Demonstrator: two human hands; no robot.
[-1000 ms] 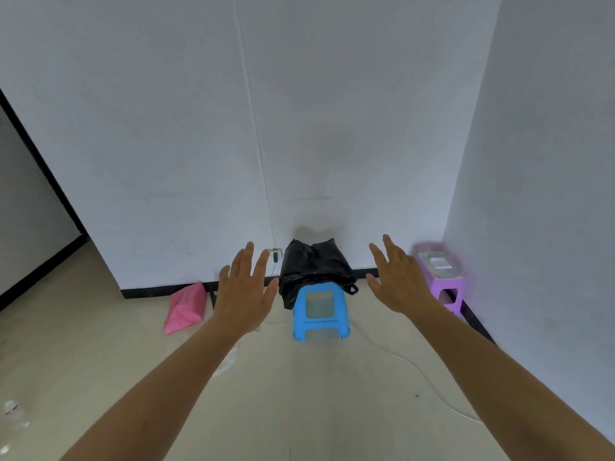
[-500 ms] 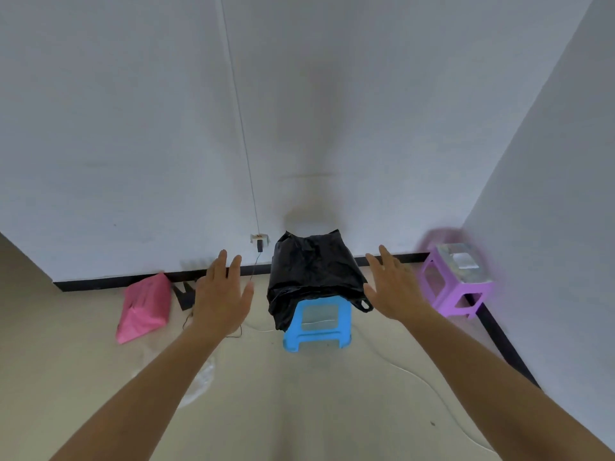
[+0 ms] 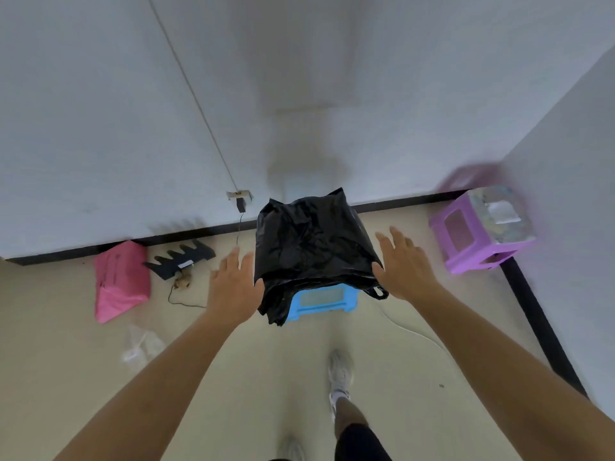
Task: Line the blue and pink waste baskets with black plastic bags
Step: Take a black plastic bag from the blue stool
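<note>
A crumpled black plastic bag [image 3: 311,241] lies draped over the top of a blue plastic stool [image 3: 322,301] that stands on the beige floor [image 3: 249,377] just in front of the far wall [image 3: 299,94]; the bag hangs down the stool's left and near sides, and a handle loop sticks out at its right. The left hand [image 3: 233,287] reaches forward with fingers spread and palm down, just beside the bag's left edge. The right hand [image 3: 404,266] is likewise spread flat, its thumb close to the bag's right corner; whether either touches the plastic cannot be told. Further left, a pink bag [image 3: 118,281] lies by the baseboard, beside a black jagged object [image 3: 181,259]. To the far right stands a purple stool [image 3: 479,232]. A white shoe [image 3: 339,374] shows near.
</note>
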